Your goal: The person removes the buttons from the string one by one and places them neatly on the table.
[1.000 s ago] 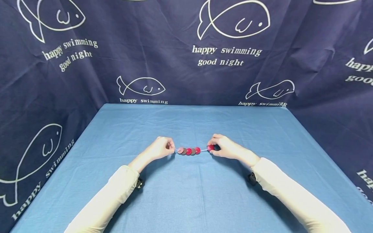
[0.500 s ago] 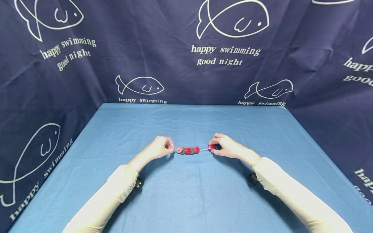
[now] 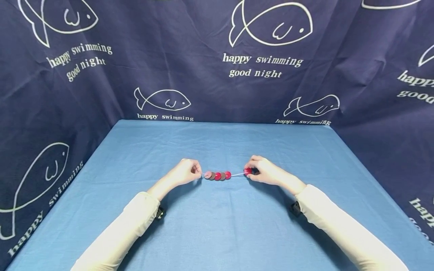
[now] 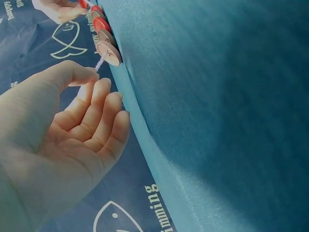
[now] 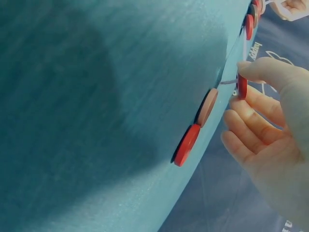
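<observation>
A short row of red, pink and brown buttons (image 3: pixel 217 175) sits strung on a white thread (image 3: pixel 238 174) in the middle of the blue table (image 3: pixel 217 226). My left hand (image 3: pixel 200 174) pinches the thread's left end between thumb and forefinger, close to the pink end button (image 4: pixel 108 53); the left wrist view shows this left hand (image 4: pixel 94 75) with its other fingers loosely curled. My right hand (image 3: pixel 248 171) pinches a red button (image 5: pixel 242 87) on the thread's right part, a gap away from the row.
Two loose buttons, one pink (image 5: pixel 207 106) and one red (image 5: pixel 187 144), lie on the table by my right hand; the head view hides them. Dark blue cloth with fish prints (image 3: pixel 271 56) walls the table at the back and both sides.
My right hand with its red button has edged slightly right, widening the gap to the row. The left hand has hardly moved.
</observation>
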Tool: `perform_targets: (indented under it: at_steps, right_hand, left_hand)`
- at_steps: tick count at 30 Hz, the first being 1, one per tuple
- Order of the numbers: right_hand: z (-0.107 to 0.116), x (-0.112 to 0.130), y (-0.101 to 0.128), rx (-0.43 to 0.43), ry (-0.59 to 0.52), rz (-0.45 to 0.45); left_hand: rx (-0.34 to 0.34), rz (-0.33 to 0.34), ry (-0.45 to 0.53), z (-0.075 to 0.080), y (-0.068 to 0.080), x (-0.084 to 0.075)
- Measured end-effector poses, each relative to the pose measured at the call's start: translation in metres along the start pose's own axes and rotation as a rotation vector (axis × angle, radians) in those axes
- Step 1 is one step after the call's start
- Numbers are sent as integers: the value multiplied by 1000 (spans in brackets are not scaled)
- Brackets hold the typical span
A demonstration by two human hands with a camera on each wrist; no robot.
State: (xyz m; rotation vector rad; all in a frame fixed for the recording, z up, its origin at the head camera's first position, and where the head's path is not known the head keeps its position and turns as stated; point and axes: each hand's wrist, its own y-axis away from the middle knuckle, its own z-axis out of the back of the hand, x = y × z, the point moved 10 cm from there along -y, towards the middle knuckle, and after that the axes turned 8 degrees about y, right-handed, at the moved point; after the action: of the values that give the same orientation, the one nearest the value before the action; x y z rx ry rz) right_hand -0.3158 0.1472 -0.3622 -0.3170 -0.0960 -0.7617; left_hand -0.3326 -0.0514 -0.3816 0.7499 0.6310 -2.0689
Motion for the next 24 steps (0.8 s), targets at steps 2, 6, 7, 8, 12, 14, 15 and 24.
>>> perform_targets:
  at_steps: [2,6,7,8,12,14,15,24]
  right_hand:
    - [-1,0,0,0,-2,-4]
    - [-2,-1,1,0,-6,-16]
    - [-3,-2,2,2,-10,-21]
    - [-3,-3,2,4,-9,-23]
    - [-4,-5,5,-2,-9,-22]
    - [-2,-5,6,-14,-11,-15]
    - [-2,-6,7,-18,-11,-14]
    - [0,-9,10,-22,12,-24]
  left_hand:
    - [-3,-1,1,1,0,0]
    - [0,6,-1,1,0,1]
    - [3,9,-1,0,0,1]
    - [5,13,-3,0,0,2]
    - [8,22,-4,-2,-1,5]
    - [9,21,-5,-2,-1,5]
    - [9,19,-6,-2,-1,5]
    - [18,32,-20,-3,-1,6]
